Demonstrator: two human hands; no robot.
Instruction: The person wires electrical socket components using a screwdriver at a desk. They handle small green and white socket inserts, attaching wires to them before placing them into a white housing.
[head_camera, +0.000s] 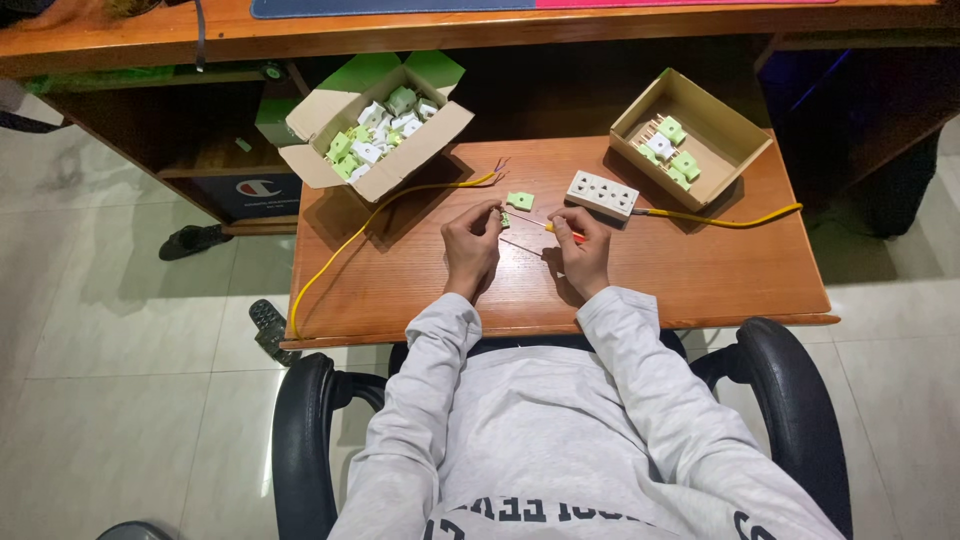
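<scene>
The right hand (582, 250) is closed around a screwdriver (560, 230) with a red and yellow handle. The screwdriver lies almost flat, and its thin tip points left toward the left hand (472, 243). The left hand pinches a small green and white plug part (505, 217) at the middle of the table (700, 270). A loose green piece (520, 200) lies just behind it. A white socket strip (602, 194) with a yellow wire (720, 220) sits near the right hand. Two open boxes (380, 125) of parts stand farther back.

A socket strip (602, 193) lies on the table (700, 270) between two boxes (375, 130) (692, 135).
</scene>
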